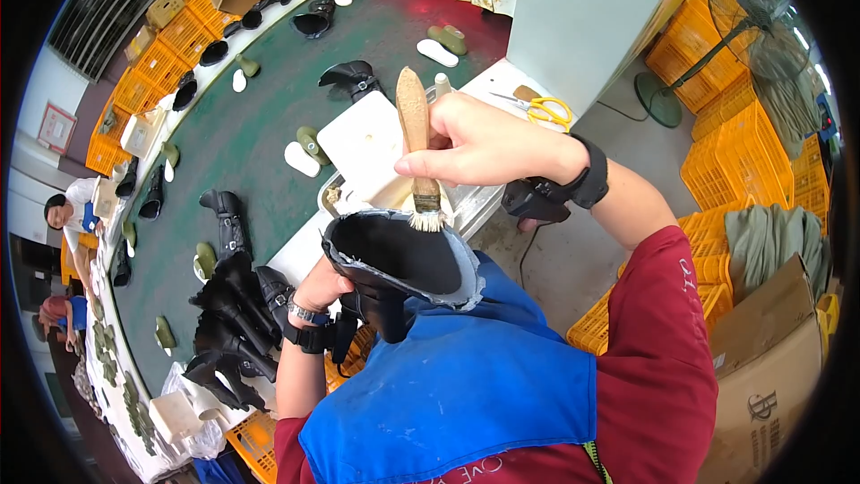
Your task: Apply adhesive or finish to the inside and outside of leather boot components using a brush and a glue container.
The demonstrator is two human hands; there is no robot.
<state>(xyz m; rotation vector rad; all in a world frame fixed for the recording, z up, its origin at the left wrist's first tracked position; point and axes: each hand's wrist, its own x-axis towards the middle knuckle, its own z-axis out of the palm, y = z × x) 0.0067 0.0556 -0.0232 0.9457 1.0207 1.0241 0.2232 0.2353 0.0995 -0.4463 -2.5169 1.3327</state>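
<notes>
My right hand (473, 139) is closed round the wooden handle of a flat brush (413, 112), which points bristles down. The pale bristle tips touch or hover just at the rim of a black boot upper (385, 255); which of these I cannot tell. Its wide opening faces up, with a ragged grey-blue edge showing a wet-looking coating in places. My left hand (321, 291) grips the upper from its left side, partly hidden behind it. Just beyond the rim stands a white plastic container (363, 145), its inside partly covered by my right hand and the brush.
Yellow-handled scissors (548, 113) lie on the white ledge at right. A green conveyor (269, 134) curves past on the left, carrying boots and olive and white foot-shaped pieces. Black boot uppers (235, 314) are piled at left. Orange crates (739, 157) and a fan (748, 18) stand at right.
</notes>
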